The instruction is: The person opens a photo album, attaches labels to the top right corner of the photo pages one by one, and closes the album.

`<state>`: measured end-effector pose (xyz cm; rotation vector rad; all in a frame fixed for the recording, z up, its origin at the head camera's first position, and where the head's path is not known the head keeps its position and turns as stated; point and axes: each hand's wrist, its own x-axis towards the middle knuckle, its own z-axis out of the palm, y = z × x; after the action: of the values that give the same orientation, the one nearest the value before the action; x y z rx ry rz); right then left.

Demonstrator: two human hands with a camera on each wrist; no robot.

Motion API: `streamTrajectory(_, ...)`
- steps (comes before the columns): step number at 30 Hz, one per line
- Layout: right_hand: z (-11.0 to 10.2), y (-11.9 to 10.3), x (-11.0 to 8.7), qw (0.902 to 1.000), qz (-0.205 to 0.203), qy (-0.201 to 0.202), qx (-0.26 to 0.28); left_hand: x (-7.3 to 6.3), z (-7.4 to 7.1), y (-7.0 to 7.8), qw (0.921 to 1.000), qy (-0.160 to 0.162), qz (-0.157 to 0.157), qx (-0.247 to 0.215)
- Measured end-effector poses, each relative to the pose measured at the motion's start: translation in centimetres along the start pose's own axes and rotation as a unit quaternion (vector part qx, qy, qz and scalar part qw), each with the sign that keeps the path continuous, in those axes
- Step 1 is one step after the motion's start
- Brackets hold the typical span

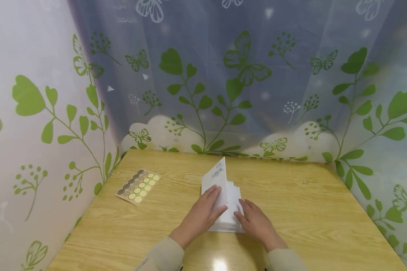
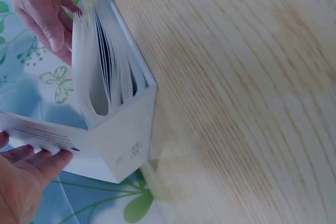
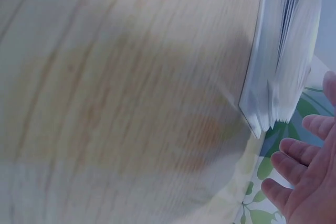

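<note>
A thick white book (image 1: 218, 174) lies near the middle of the wooden table with its front cover raised at a tilt. Dark handwriting-like marks show on the cover, and the left wrist view shows its fanned pages (image 2: 84, 66) and the spine (image 2: 126, 135). Against the cover's outer face rest the nearly straight fingers of my left hand (image 1: 199, 214); its thumb lies near the cover's lower edge. My right hand (image 1: 257, 222) is at the pages' right side, fingers loosely spread. In the right wrist view its palm faces the book, nothing held.
A sheet of round stickers (image 1: 139, 186), dark, brown and yellow, lies on the table (image 1: 308, 203) to the left. Curtains (image 1: 203, 75) printed with green leaves and butterflies border the table at the back and both sides.
</note>
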<state>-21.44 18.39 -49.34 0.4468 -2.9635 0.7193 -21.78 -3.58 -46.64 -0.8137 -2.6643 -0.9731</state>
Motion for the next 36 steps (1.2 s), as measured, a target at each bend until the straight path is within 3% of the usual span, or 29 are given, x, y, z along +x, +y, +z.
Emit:
streamTrajectory(7,0.2,0.1,0.1,1.0000,0.006,-0.005,0.002,-0.3,-0.3,-0.2,0.9978,0.016,-0.005,-0.064)
streamTrajectory(15,0.5,-0.2,-0.1,0.9994,0.016,-0.024,0.019,-1.2,-0.6,-1.4,0.9940,0.054,0.007,-0.095)
streamTrajectory(24,0.9,-0.3,0.1,0.9990,0.014,-0.037,0.020,-2.0,-2.1,-2.5,0.9789,0.076,0.026,-0.188)
streamTrajectory(30,1.3,-0.4,0.3,0.9995,0.006,-0.024,0.021,-2.5,-3.4,-2.8,0.9713,0.099,-0.005,-0.216)
streamTrajectory(36,1.5,-0.6,0.4,0.9995,0.013,-0.017,0.025,-3.3,-5.0,-3.3,0.9564,0.127,-0.048,-0.259)
